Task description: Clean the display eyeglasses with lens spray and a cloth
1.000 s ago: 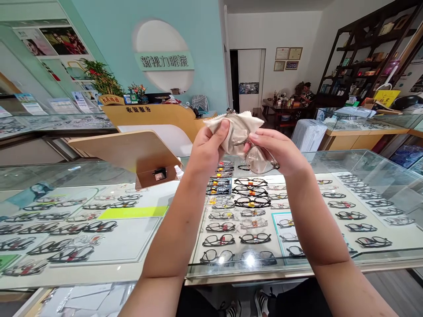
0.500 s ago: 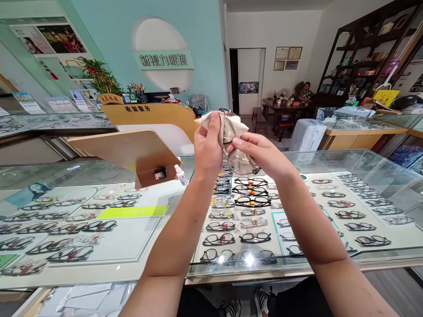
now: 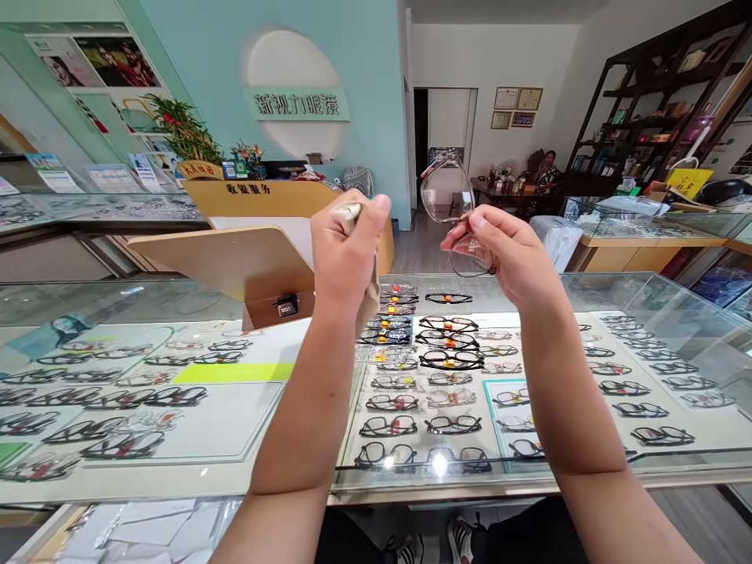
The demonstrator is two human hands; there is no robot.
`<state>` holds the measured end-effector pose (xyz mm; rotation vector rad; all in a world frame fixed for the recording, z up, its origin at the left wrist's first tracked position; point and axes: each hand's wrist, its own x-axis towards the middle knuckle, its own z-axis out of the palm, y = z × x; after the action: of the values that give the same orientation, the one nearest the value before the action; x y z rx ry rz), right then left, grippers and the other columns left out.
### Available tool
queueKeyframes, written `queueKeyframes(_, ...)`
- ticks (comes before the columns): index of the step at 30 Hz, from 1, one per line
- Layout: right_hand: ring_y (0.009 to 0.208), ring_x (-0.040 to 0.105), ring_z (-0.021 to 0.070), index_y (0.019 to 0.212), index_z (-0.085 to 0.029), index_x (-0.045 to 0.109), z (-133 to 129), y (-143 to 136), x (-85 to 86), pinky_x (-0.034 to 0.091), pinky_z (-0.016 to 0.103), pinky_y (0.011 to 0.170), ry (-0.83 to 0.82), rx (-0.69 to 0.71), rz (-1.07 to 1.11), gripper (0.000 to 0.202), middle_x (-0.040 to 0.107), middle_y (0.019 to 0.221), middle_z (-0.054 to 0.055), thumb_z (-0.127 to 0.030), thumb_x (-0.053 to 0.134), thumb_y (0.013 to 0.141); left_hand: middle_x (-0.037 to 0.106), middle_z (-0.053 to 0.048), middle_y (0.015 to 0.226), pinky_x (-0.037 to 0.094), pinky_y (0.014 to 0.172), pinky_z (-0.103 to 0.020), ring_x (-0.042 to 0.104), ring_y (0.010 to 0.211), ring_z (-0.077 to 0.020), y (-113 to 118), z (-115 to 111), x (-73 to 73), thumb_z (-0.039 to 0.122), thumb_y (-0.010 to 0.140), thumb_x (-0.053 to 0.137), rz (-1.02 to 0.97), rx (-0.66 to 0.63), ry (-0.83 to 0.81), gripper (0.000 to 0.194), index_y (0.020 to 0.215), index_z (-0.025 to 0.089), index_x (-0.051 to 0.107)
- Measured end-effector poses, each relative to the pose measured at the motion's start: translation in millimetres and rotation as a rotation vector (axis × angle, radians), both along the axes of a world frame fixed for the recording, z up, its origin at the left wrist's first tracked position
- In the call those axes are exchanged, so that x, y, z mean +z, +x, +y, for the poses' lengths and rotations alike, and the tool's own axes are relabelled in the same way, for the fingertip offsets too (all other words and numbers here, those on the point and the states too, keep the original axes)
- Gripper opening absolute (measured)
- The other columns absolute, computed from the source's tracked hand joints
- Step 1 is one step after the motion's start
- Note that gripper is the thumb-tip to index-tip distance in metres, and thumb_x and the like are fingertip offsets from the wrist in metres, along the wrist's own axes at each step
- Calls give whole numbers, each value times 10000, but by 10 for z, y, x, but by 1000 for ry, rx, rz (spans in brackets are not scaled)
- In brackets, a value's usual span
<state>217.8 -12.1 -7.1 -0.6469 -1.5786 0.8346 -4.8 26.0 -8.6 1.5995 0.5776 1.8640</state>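
My left hand (image 3: pixel 348 254) is closed round a beige cloth (image 3: pixel 369 301), which hangs below the fist and pokes out at the top. To the right, my right hand (image 3: pixel 508 251) pinches a pair of thin-rimmed glasses (image 3: pixel 447 190) near the bridge. The glasses are held up and tilted, one lens above the fingers and the other partly behind them. Cloth and glasses are apart. Both hands are above a glass display case (image 3: pixel 346 478) with rows of eyeglasses (image 3: pixel 450 359) inside.
A tilted wooden board (image 3: pixel 229 254) stands on the case at the left, with a small black object (image 3: pixel 287 305) by its base. Behind it is a yellow counter (image 3: pixel 329 204) with a plant (image 3: pixel 185 133). A person (image 3: pixel 548 174) is at a far table.
My hands have moved apart. The cloth has come off the glasses and gone left with my left hand; my right hand has moved the glasses right and up. The small white bottle is no longer visible.
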Motion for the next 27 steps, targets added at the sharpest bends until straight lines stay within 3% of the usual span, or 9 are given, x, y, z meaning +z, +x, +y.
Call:
queueKeyframes(3, 951, 700, 176, 881, -255, 722, -73, -22, 39, 557, 336, 941, 14, -12, -23, 349, 745, 956, 32, -577, 728, 1015, 595, -32, 792, 466, 685, -364, 531, 758, -211, 55, -174, 37, 549, 947, 876, 72, 180, 186, 434, 714, 271, 638)
queueKeyframes(5, 907, 689, 175, 846, -247, 724, -120, -35, 65, 554, 339, 931, 41, -18, -62, 323, 739, 909, 28, -514, 708, 1029, 720, -46, 1129, 515, 817, -384, 591, 908, -235, 73, -246, 53, 557, 877, 946, 189, 222, 305, 329, 1003, 303, 779)
queueKeyframes(7, 882, 677, 175, 818, -239, 729, -167, -38, 88, 549, 340, 919, 72, -19, -99, 307, 730, 870, 25, -450, 685, 1036, 676, -63, 1426, 524, 888, -389, 620, 1003, -253, 67, -287, 66, 551, 796, 1011, 308, 195, 370, 602, 1300, 326, 770)
queueKeyframes(9, 859, 666, 174, 797, -233, 735, -212, -32, 109, 545, 339, 898, 96, -27, -114, 302, 722, 849, 25, -402, 670, 1038, 621, -93, 1540, 536, 914, -375, 643, 1112, -297, 51, -312, 80, 572, 699, 1060, 367, 129, 343, 778, 1368, 317, 755)
queueKeyframes(12, 827, 658, 178, 771, -236, 736, -274, -17, 135, 544, 349, 872, 110, -56, -116, 310, 720, 828, 27, -379, 663, 1036, 615, -108, 1547, 553, 941, -357, 641, 1242, -358, 35, -336, 95, 609, 576, 1097, 331, 65, 254, 839, 1291, 306, 781)
queueKeyframes(17, 788, 645, 182, 732, -237, 724, -345, -16, 159, 545, 363, 841, 125, -83, -166, 353, 710, 773, 26, -379, 643, 1045, 624, -90, 1506, 544, 924, -333, 647, 1202, -319, 43, -367, 86, 611, 624, 1075, 329, 54, 267, 769, 1271, 311, 789)
queueKeyframes(20, 815, 649, 173, 771, -233, 724, -363, -32, 149, 540, 357, 855, 202, -166, -180, 318, 718, 814, 26, -347, 631, 1054, 634, -96, 1463, 519, 879, -341, 648, 1060, -265, 49, -377, 69, 593, 665, 1062, 324, 129, 336, 767, 1311, 281, 790)
queueKeyframes(24, 1085, 697, 225, 1039, -276, 739, -333, -26, 99, 560, 407, 1017, 386, -430, -110, 206, 746, 1105, 47, -468, 665, 1051, 620, -108, 1461, 543, 916, -404, 653, 1105, -316, 46, -318, 50, 689, 677, 1024, 310, 260, 340, 838, 1341, 283, 712)
queueKeyframes(27, 1283, 669, 305, 1265, -345, 685, -282, 8, 59, 556, 525, 1110, 526, -606, -132, 382, 710, 1358, 64, -601, 727, 984, 592, -112, 1466, 570, 885, -472, 675, 1131, -354, 48, -224, 39, 822, 696, 935, 239, 460, 390, 892, 1365, 315, 632)
